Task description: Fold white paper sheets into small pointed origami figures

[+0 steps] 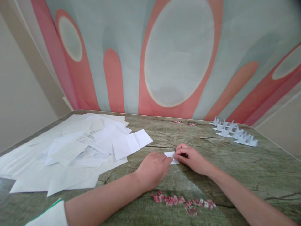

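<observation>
A small folded piece of white paper (169, 154) lies at the middle of the table, between my two hands. My left hand (154, 169) is closed on its left side, the fingertips pressed at the lower edge. From the right, my right hand (191, 158) pinches the paper's right edge between thumb and fingers. Part of the paper is hidden under the fingers, so its full shape does not show. Left of my hands spreads a large loose pile of white paper sheets (77, 157), some with printed lines. One creased sheet (141, 138) sticks out at the pile's right end.
Several small folded white paper figures (224, 132) with upright points stand in rows at the back right. The wood-grain table (235, 169) has printed pink blossoms (174, 199) near its front. A patterned red and grey-green backdrop (131, 78) rises behind the table's far edge.
</observation>
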A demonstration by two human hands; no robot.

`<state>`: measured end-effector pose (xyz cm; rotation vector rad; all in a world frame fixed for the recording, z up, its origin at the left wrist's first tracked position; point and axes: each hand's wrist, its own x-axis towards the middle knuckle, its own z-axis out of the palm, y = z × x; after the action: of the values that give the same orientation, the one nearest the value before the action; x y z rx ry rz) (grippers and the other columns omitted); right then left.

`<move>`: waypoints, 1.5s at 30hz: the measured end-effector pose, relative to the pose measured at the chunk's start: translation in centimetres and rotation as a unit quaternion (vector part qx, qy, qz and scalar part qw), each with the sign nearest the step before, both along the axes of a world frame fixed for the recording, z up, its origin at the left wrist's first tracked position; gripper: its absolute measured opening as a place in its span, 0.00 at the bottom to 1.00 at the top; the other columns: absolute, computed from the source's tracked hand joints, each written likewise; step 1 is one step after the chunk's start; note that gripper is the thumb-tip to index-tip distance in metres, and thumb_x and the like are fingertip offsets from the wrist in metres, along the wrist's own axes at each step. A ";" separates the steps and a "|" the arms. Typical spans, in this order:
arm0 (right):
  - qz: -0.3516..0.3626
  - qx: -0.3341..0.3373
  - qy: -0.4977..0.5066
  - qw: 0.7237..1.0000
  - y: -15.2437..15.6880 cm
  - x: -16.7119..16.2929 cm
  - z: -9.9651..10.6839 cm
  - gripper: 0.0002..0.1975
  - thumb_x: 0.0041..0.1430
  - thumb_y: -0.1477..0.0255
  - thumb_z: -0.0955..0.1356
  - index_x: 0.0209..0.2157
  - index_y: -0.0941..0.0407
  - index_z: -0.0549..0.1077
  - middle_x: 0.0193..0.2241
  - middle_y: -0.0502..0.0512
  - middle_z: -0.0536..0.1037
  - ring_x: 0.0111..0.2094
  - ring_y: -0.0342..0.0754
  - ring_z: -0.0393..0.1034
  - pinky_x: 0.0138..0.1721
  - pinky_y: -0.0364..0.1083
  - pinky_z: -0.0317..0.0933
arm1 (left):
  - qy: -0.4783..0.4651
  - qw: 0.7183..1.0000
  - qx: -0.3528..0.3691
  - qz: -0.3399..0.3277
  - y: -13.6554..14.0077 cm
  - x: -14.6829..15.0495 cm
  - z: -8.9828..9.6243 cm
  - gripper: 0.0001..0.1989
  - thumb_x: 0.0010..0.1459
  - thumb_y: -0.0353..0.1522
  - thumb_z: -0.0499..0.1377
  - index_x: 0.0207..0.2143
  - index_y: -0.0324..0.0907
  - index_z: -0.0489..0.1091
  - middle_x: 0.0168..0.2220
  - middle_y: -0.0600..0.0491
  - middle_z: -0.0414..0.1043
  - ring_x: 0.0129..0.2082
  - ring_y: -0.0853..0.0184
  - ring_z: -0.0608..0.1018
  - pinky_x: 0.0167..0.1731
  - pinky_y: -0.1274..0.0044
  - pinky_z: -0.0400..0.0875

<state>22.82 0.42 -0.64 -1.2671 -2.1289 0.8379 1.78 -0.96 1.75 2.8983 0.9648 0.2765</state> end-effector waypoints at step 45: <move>0.023 0.063 -0.021 0.998 -0.9 -0.9 0.4 0.09 0.59 0.70 0.63 0.25 0.56 0.67 0.34 0.55 0.71 0.36 0.46 0.65 0.39 0.46 0.58 | 0.023 0.995 0.028 -0.088 0.0 -1.8 -0.2 0.11 0.59 0.27 0.49 0.44 0.35 0.65 0.43 0.44 0.70 0.46 0.60 0.71 0.47 0.69 0.63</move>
<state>21.96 -0.52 -0.28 -1.1850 -2.2136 0.6906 -0.07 -0.95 1.56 3.0278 0.7112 0.2280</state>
